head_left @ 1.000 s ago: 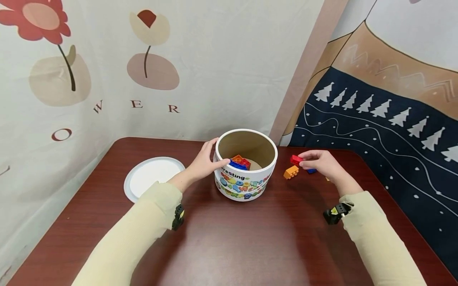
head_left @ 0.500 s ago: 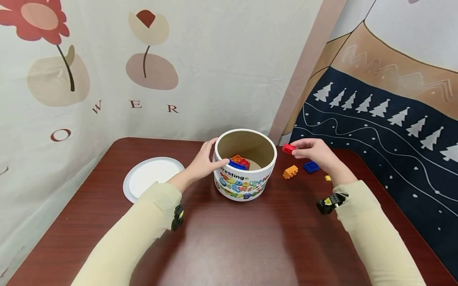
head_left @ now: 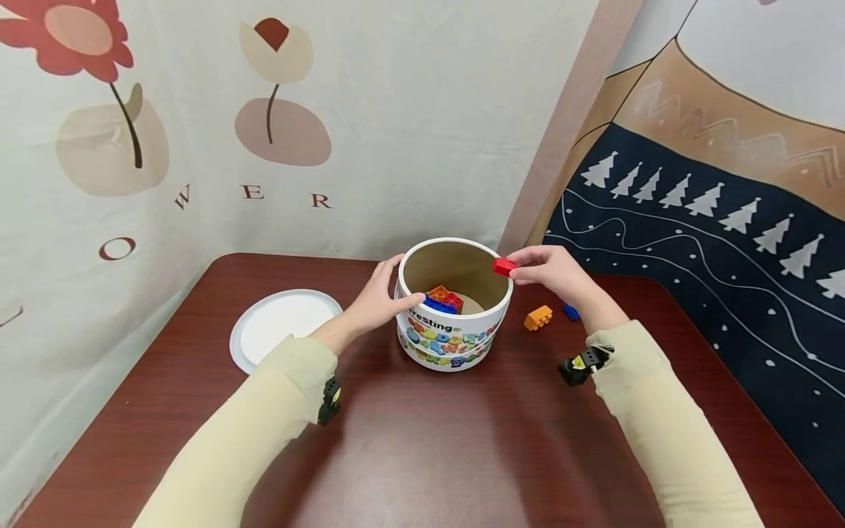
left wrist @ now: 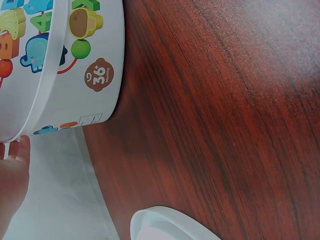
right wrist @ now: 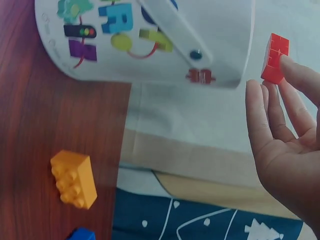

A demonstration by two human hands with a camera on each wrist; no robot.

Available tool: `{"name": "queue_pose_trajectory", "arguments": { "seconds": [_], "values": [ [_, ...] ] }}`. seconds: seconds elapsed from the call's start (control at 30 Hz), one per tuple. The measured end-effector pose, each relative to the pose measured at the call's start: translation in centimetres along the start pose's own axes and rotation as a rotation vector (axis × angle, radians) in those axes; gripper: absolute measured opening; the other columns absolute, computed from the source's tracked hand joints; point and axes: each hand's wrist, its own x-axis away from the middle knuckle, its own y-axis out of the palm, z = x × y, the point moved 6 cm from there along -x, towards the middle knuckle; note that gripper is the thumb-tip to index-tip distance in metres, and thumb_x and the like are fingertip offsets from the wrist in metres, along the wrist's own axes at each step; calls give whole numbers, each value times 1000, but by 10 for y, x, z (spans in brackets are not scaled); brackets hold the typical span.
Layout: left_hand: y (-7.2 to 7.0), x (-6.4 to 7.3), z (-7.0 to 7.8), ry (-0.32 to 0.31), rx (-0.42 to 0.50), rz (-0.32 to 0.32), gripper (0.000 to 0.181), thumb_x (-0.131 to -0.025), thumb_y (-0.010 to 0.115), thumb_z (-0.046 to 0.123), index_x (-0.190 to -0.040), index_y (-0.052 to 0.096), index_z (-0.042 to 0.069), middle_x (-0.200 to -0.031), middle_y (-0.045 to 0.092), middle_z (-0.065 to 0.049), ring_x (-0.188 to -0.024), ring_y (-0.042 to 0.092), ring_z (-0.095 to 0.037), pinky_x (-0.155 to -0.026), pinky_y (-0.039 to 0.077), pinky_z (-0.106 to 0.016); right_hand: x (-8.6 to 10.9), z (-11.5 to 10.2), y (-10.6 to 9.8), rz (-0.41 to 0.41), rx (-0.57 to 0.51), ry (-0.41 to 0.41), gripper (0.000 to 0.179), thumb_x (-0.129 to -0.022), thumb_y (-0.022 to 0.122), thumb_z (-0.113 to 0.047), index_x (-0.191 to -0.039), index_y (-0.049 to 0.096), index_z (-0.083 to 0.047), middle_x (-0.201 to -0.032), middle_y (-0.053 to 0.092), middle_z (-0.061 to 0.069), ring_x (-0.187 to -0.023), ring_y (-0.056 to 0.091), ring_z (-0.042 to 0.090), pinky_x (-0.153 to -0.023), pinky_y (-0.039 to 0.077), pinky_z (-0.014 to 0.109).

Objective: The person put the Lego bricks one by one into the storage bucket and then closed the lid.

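A red toy brick [head_left: 504, 266] is pinched between the thumb and fingers of my right hand [head_left: 553, 274]. In the head view it overlaps the right rim of a white bucket [head_left: 455, 341] printed with colourful letters. The right wrist view shows the red brick [right wrist: 275, 57] level with the bucket's top. My left hand [head_left: 370, 304] holds the bucket's left side at the rim, thumb toward the front and fingers toward the back. Inside the bucket lie a blue brick [head_left: 439, 305], a red brick [head_left: 452, 300] and an orange brick [head_left: 439, 292].
An orange brick [head_left: 538, 317] lies on the brown table [head_left: 429, 447] right of the bucket, with a blue brick [head_left: 571, 312] beyond it, partly behind my right arm. On the left rests a round white lid [head_left: 284, 323]. Printed cloths [head_left: 396, 132] hang behind the table.
My right hand has lifted the red brick and carried it left to the bucket's rim. The left hand has stayed on the bucket.
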Motion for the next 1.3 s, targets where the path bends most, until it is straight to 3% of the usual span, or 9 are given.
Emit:
{"name": "queue_pose_trajectory", "arguments": {
  "seconds": [0.37,0.63,0.87,0.97,1.1,1.17,1.3],
  "values": [
    [0,1,3,6,6,-1,84,-83,68,33,-148,19,11,-150,23,-13,-137,27,-30,-110,27,-56,-6,-5,9,7,-67,-33,41,-89,61,-14,-125,53,6,-120,57,25,-98,63,23,-82,54,22],
    [0,1,2,1,13,-6,85,-83,68,34,-148,18,12,-151,21,-13,-138,26,-30,-110,27,-56,3,12,-11,117,-171,-33,45,-91,61,-20,-126,49,6,-103,58,-7,-86,62,0,-77,53,16],
    [0,2,1,-4,14,-1,84,-83,68,33,-148,18,12,-150,22,-13,-138,27,-30,-110,28,-55,9,49,-24,173,-161,66,56,-92,59,-20,-139,38,1,-132,47,20,-84,57,-10,-83,51,14],
    [0,2,1,-7,16,-1,84,-84,68,33,-148,18,12,-150,22,-13,-137,27,-30,-110,28,-55,11,69,-25,158,-112,105,58,-93,57,-20,-142,34,0,-140,41,25,-95,57,-2,-98,47,27],
    [1,3,1,-5,15,0,83,-84,68,32,-148,18,12,-150,22,-13,-137,27,-30,-110,29,-55,15,95,-24,133,-74,152,59,-93,57,-19,-143,32,1,-144,35,26,-124,46,28,-111,32,46],
    [1,3,1,-2,14,1,83,-84,68,32,-148,18,12,-150,22,-13,-137,27,-30,-110,29,-55,16,106,-23,121,-82,159,59,-92,57,-15,-143,31,2,-146,32,27,-132,35,38,-112,27,50],
    [1,2,1,4,12,4,83,-84,68,32,-148,18,12,-150,22,-13,-137,27,-30,-110,28,-55,16,122,-17,114,-83,166,60,-91,57,-10,-142,30,5,-146,30,29,-134,31,42,-111,28,50]
  ]
}}
